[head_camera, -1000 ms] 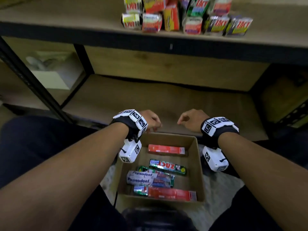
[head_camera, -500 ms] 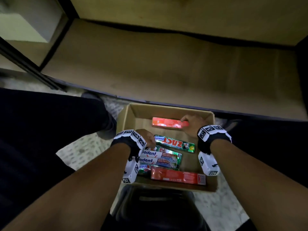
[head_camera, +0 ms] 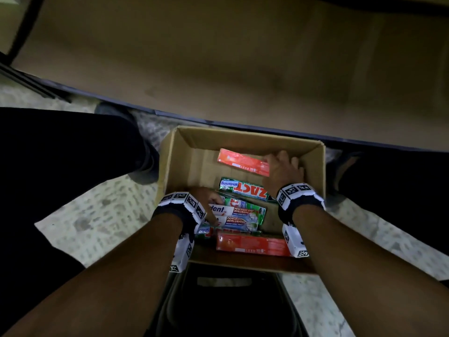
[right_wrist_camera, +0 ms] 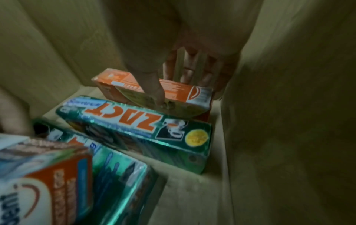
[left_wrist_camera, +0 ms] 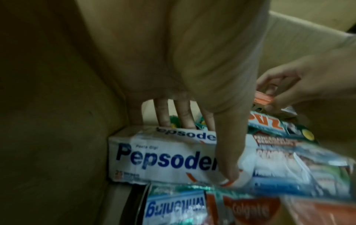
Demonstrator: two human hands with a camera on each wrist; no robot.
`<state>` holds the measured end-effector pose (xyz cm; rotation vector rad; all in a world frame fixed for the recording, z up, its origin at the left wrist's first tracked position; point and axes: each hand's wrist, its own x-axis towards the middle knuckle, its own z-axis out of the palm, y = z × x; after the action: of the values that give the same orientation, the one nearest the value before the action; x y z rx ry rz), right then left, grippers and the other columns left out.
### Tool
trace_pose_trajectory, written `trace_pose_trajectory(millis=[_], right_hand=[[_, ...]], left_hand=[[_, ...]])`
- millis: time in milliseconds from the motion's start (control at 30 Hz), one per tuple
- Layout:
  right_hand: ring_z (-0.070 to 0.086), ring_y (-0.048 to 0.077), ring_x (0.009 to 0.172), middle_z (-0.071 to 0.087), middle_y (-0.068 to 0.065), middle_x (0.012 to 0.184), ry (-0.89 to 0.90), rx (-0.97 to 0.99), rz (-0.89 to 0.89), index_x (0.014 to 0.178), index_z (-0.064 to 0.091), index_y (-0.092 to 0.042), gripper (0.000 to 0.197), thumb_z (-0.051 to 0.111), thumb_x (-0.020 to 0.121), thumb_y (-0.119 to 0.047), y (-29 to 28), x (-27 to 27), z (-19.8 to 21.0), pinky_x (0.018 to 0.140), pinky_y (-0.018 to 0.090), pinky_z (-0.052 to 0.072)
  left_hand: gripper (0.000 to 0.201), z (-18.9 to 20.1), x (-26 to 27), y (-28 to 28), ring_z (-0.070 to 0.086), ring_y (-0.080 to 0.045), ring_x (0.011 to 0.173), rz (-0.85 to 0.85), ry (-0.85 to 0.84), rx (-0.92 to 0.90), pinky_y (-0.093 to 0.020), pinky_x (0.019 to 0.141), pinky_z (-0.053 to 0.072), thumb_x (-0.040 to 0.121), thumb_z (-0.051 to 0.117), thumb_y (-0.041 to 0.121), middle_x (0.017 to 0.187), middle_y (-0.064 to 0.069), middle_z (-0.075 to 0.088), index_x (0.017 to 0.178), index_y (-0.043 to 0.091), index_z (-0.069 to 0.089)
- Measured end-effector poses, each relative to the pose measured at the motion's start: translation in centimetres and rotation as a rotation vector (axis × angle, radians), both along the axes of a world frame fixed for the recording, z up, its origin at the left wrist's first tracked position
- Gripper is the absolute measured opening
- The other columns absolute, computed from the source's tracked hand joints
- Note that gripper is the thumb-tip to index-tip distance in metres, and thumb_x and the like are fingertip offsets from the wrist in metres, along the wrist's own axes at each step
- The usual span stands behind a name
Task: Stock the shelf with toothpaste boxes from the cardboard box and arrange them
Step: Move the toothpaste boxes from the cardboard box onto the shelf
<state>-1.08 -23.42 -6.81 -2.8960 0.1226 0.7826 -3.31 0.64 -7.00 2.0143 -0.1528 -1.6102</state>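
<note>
An open cardboard box [head_camera: 313, 152] on the floor holds several toothpaste boxes. My left hand [head_camera: 209, 205] grips the white Pepsodent boxes [head_camera: 237, 216] at the box's left side, thumb [left_wrist_camera: 227, 164] across the front and fingers [left_wrist_camera: 163, 115] behind. My right hand [head_camera: 283, 170] grips the right end of an orange toothpaste box [head_camera: 243, 162] at the far side; in the right wrist view the thumb [right_wrist_camera: 156, 91] and fingers [right_wrist_camera: 187, 71] pinch that orange box [right_wrist_camera: 173, 89]. A green ZACT box [head_camera: 243, 188] [right_wrist_camera: 134, 126] lies between the hands. Another red box [head_camera: 252, 244] lies along the near wall.
The lower wooden shelf board [head_camera: 218, 57] stretches beyond the box, with a dark metal front edge [head_camera: 243, 125]. My dark-trousered legs [head_camera: 60, 166] flank the box on a patterned floor [head_camera: 109, 215]. A dark object [head_camera: 230, 300] sits just below the box.
My head has tipped down from the stocked upper shelf to the box. Both hands have dropped into the box and taken hold: left on the Pepsodent boxes, right on the orange box.
</note>
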Motion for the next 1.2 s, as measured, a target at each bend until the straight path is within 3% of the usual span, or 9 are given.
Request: trace_pose_trajectory(millis=[100,267,367,567,700,833,900,1000,1200], right_hand=[[0.05,0.034,0.117,0.047,0.007,0.124,0.047,0.035,-0.026,0.125,0.052,-0.03,0.042,0.067,0.086,-0.026,0.3,-0.2,-0.9,0.097,0.048,0.044],[0.06,0.028,0.107,0.054,0.007,0.119,0.056,0.21,-0.075,0.126,0.054,-0.023,0.038,0.066,0.091,-0.018,0.0,0.0,-1.1,0.09,0.041,0.054],[0.061,0.025,0.105,0.058,0.007,0.116,0.037,0.237,-0.075,0.125,0.057,-0.022,0.038,0.069,0.089,-0.017,-0.2,-0.1,-0.8,0.088,0.039,0.055],[0.064,0.027,0.103,0.062,0.01,0.113,0.051,0.21,-0.079,0.12,0.063,-0.018,0.035,0.071,0.086,-0.02,-0.1,-1.1,0.4,0.089,0.037,0.055],[0.066,0.026,0.099,0.066,0.009,0.112,0.081,0.163,-0.052,0.116,0.065,-0.017,0.032,0.072,0.085,-0.024,-0.2,-1.8,1.8,0.086,0.035,0.056],[0.066,0.027,0.102,0.068,0.009,0.113,0.07,0.142,-0.07,0.115,0.067,-0.019,0.031,0.072,0.085,-0.025,-0.5,-2.3,3.8,0.084,0.031,0.054],[0.067,0.025,0.1,0.071,0.006,0.11,0.071,0.159,-0.127,0.113,0.069,-0.021,0.035,0.075,0.083,-0.039,-0.7,-2.9,4.4,0.083,0.029,0.054],[0.068,0.025,0.098,0.071,0.002,0.106,0.102,0.195,-0.225,0.107,0.07,-0.022,0.046,0.073,0.079,-0.058,-0.7,-3.8,5.3,0.084,0.029,0.054],[0.066,0.022,0.092,0.068,0.003,0.11,0.248,0.259,-0.347,0.108,0.067,-0.019,0.05,0.082,0.067,-0.043,0.3,-5.4,6.0,0.081,0.033,0.058]], left_hand=[[0.05,-0.5,-0.3,-0.3,0.062,-0.013,0.095,-0.042,-0.055,-0.009,-0.026,0.082,0.049,0.072,0.088,0.023,0.116,0.004,0.066,0.116,0.021,0.066],[0.057,-1.0,-0.9,-0.5,0.062,-0.015,0.103,-0.002,-0.181,0.011,-0.026,0.089,0.051,0.068,0.09,0.021,0.114,0.003,0.064,0.119,0.018,0.067],[0.055,-1.2,-1.3,-0.3,0.061,-0.011,0.095,0.036,-0.209,-0.004,-0.019,0.078,0.048,0.066,0.091,0.019,0.109,0.002,0.066,0.115,0.015,0.068],[0.052,-0.5,-1.4,-0.7,0.066,-0.021,0.098,0.042,-0.219,0.0,-0.036,0.084,0.056,0.063,0.091,0.015,0.109,-0.001,0.068,0.108,0.016,0.066],[0.04,0.2,-2.0,-0.6,0.068,-0.021,0.086,0.143,-0.308,0.002,-0.035,0.073,0.057,0.061,0.09,0.014,0.093,0.003,0.072,0.092,0.023,0.065],[0.039,0.9,-1.9,-0.2,0.063,-0.013,0.074,0.234,-0.367,-0.004,-0.017,0.053,0.046,0.063,0.089,0.013,0.079,0.013,0.065,0.081,0.028,0.058],[0.037,1.3,-1.8,0.0,0.056,-0.003,0.067,0.26,-0.376,0.03,-0.011,0.046,0.036,0.068,0.088,0.019,0.078,0.015,0.059,0.078,0.028,0.053],[0.037,1.7,-1.6,-0.1,0.055,0.001,0.068,0.321,-0.37,0.1,-0.019,0.052,0.039,0.069,0.086,0.036,0.083,0.012,0.064,0.08,0.029,0.052],[0.039,3.0,-1.3,-0.8,0.062,-0.014,0.071,0.437,-0.323,0.164,-0.024,0.06,0.044,0.069,0.082,0.048,0.078,0.005,0.063,0.085,0.022,0.057]])
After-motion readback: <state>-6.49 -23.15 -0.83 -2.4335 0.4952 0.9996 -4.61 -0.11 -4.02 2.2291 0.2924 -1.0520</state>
